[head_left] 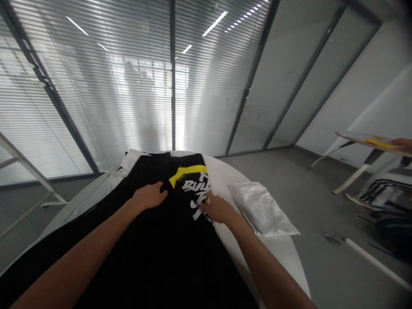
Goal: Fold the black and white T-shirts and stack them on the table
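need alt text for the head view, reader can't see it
A person's left hand and right hand touch black fabric with a yellow-and-white print on a white table. A shiny white bundle lies to the right; slatted blinds stand beyond.

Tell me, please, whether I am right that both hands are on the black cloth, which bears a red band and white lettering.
Not quite: the band is yellow, not red, as the head view shows. The left hand and right hand are on the black cloth, and its lettering is white.
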